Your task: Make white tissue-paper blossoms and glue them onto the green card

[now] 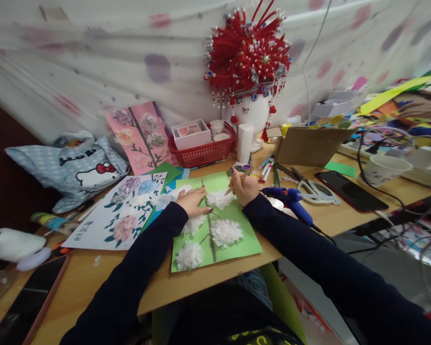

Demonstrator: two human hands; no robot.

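Observation:
A light green sheet (250,242) lies on the table in front of me, with several ruffled white paper flowers (226,233) and a dark painted stem (211,235) on it. My left hand (193,202) rests flat on the sheet's upper left, fingers stretched out. My right hand (246,189) is closed round a thin brown pencil-like stick (229,190). Its pointed end slants down to the upper white flower (217,200); whether it touches the petals I cannot tell. Part of the stick is hidden by the fingers.
A blue glue gun (290,197), scissors (318,191) and a phone (350,190) lie right. Behind stand a red basket (203,152) and a beaded red headdress (249,57). A flower picture (93,230) lies left. Another person's hand (422,109) shows far right.

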